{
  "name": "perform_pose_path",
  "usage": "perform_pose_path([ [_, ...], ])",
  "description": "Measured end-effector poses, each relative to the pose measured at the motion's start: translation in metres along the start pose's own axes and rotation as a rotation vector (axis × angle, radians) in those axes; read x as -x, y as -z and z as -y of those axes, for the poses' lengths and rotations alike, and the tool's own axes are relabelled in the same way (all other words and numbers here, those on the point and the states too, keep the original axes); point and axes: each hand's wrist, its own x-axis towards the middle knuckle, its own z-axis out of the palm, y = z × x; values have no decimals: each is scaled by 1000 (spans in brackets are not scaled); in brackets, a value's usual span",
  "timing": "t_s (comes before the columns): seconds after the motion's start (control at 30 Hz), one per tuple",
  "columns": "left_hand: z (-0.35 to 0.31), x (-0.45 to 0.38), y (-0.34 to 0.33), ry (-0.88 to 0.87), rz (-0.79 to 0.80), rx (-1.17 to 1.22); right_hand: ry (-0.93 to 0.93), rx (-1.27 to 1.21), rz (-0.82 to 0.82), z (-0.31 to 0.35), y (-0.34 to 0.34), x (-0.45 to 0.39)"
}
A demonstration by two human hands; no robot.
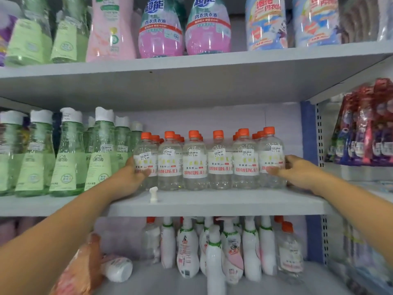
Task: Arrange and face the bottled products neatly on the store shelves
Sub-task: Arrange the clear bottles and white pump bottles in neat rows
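Several clear bottles with orange caps [194, 160] stand in a tight row on the middle shelf [212, 204], white labels facing out, more rows behind them. My left hand [134, 174] wraps the leftmost bottle [145, 160] of the row, thumb across its label. My right hand [297, 169] presses against the rightmost bottle [272, 158], fingers on its side and label. The two hands bracket the row from both ends.
Green bottles [70, 154] crowd the shelf to the left. A small white piece [153, 194] lies on the shelf front. Pink and blue bottles [160, 28] fill the upper shelf. White bottles [187, 250] stand below, one lying on its side [117, 269]. Hanging packets [365, 124] at right.
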Motion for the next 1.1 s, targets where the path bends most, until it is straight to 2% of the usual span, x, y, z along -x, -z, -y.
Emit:
perform_pose_path([
  [0.1, -3, 8, 3, 22, -25, -30, -19, 120, -34, 6, 1, 6],
  [0.17, -4, 24, 6, 45, -138, -7, 48, 312, -204, 10, 4, 16],
  [0.2, -3, 38, 6, 47, -222, 74, 125, 319, -330, 10, 4, 26],
  [0.27, 5, 86, 1, -84, -430, 316, 325, 82, -547, 9, -3, 60],
  [0.3, 14, 114, -9, -165, -534, 419, 410, -69, -605, 7, -13, 84],
  [0.37, 41, 163, -39, -223, -656, 565, 526, -202, -576, 0, -47, 133],
  [0.4, 60, 177, -59, -190, -643, 613, 573, -179, -550, -6, -68, 152],
  [0.5, 114, 181, -119, 21, -425, 573, 617, -136, -506, -28, -139, 182],
  [0.57, 151, 162, -149, 137, -298, 447, 549, -189, -418, -46, -180, 182],
  [0.63, 177, 142, -168, 231, -188, 261, 384, -245, -343, -62, -218, 177],
  [0.73, 207, 100, -184, 97, -196, -162, 75, -367, -196, -77, -267, 164],
  [0.77, 207, 87, -184, 51, -133, -295, -6, -389, -142, -79, -279, 161],
  [0.83, 206, 60, -183, 93, 46, -494, -124, -386, -55, -84, -295, 154],
  [0.97, 222, 30, -196, 250, 221, -610, -182, -385, 78, -84, -300, 149],
  [1.1, 219, 42, -200, 220, 266, -624, -200, -328, 113, -81, -299, 152],
])
